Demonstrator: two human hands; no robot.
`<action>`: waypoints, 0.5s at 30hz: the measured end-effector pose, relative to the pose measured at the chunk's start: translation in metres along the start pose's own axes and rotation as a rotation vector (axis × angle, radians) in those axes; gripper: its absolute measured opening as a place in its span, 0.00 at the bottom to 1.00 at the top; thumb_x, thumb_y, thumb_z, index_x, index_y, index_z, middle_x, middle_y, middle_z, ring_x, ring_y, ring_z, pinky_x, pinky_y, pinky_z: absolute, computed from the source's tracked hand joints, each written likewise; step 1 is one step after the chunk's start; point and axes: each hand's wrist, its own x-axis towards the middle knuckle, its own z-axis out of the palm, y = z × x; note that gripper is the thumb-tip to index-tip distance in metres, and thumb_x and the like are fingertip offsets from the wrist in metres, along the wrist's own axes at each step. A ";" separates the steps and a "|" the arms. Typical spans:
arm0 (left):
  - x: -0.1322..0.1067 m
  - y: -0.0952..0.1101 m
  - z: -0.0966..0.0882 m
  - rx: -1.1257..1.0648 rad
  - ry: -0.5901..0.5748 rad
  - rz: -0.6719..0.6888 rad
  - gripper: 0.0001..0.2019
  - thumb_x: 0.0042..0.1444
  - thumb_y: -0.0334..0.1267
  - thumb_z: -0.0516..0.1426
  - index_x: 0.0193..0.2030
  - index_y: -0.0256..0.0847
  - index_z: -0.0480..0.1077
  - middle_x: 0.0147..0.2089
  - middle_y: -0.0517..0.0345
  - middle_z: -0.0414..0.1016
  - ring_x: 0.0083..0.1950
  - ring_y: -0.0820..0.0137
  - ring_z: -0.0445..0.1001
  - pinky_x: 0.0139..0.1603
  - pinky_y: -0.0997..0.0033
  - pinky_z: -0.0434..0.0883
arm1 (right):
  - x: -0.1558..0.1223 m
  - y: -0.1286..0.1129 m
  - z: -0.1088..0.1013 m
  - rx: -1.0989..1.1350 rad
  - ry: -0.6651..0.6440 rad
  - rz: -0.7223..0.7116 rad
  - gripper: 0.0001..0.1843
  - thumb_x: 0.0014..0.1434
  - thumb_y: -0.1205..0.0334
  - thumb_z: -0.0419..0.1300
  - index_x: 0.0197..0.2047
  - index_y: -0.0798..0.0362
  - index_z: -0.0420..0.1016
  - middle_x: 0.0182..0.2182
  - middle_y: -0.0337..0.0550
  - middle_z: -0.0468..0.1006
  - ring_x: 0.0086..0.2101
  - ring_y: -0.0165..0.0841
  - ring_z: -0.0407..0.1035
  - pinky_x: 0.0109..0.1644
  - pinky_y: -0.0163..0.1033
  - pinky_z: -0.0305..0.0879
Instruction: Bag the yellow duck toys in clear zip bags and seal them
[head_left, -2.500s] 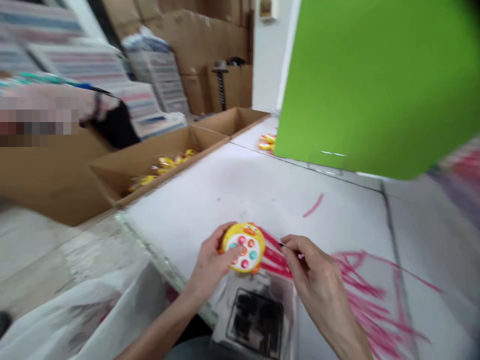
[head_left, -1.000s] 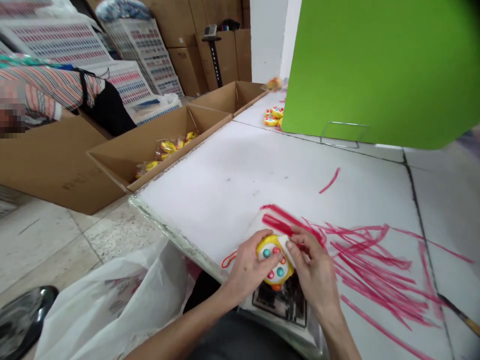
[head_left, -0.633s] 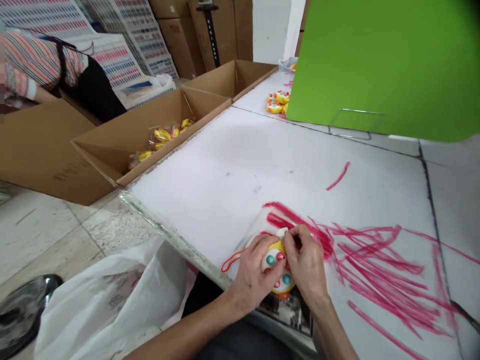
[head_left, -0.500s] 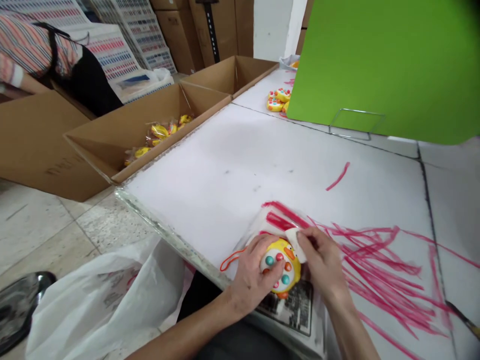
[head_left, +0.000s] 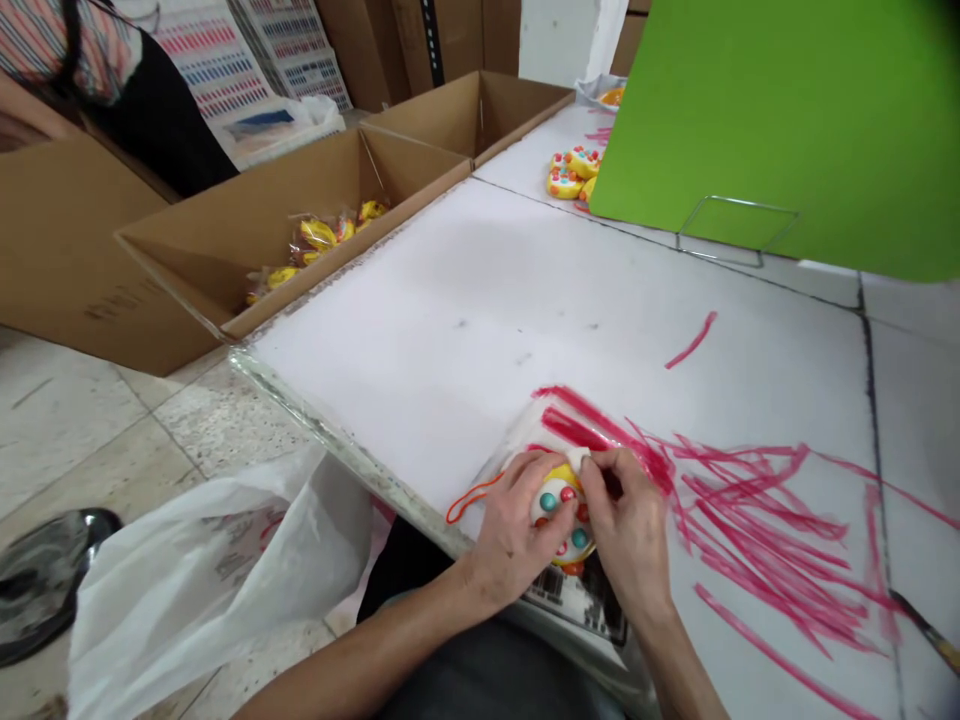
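A round yellow toy (head_left: 563,510) with teal and red buttons sits at the near edge of the white table (head_left: 480,300), on a clear plastic bag with a printed label (head_left: 577,600). My left hand (head_left: 512,530) is wrapped round the toy's left side. My right hand (head_left: 626,525) is closed in a pinch at the toy's top, fingers pressed on a small white piece there. An orange cord (head_left: 469,500) trails left from the toy.
Red marker streaks (head_left: 750,530) cover the table to the right. A green board (head_left: 787,120) on a wire stand stands behind. More yellow toys (head_left: 570,180) lie far back. Open cardboard boxes (head_left: 247,230) hold bagged toys at left. A white plastic bag (head_left: 210,580) hangs below. Another person stands upper left.
My right hand drew back with a small white piece, then returned onto the toy's top. The view shifted slightly; the toy stays in my left hand.
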 end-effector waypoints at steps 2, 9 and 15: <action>0.000 0.001 0.000 -0.013 -0.015 0.000 0.14 0.54 0.33 0.55 0.49 0.39 0.66 0.46 0.51 0.70 0.47 0.65 0.69 0.49 0.65 0.69 | -0.011 0.000 -0.002 0.100 0.001 0.058 0.09 0.59 0.55 0.55 0.32 0.52 0.66 0.33 0.41 0.75 0.31 0.33 0.70 0.34 0.35 0.66; -0.001 -0.003 0.002 -0.009 0.010 0.029 0.15 0.52 0.31 0.55 0.48 0.40 0.65 0.46 0.52 0.70 0.47 0.65 0.69 0.50 0.65 0.68 | 0.004 0.000 0.004 -0.005 0.034 0.002 0.10 0.58 0.57 0.55 0.28 0.52 0.65 0.22 0.35 0.69 0.23 0.30 0.64 0.28 0.34 0.61; -0.002 -0.002 0.001 -0.027 -0.017 0.019 0.15 0.53 0.31 0.55 0.48 0.39 0.66 0.46 0.52 0.70 0.47 0.67 0.69 0.49 0.67 0.68 | -0.010 0.001 -0.003 0.093 0.022 0.098 0.10 0.57 0.55 0.56 0.30 0.52 0.66 0.24 0.36 0.71 0.24 0.30 0.65 0.27 0.33 0.63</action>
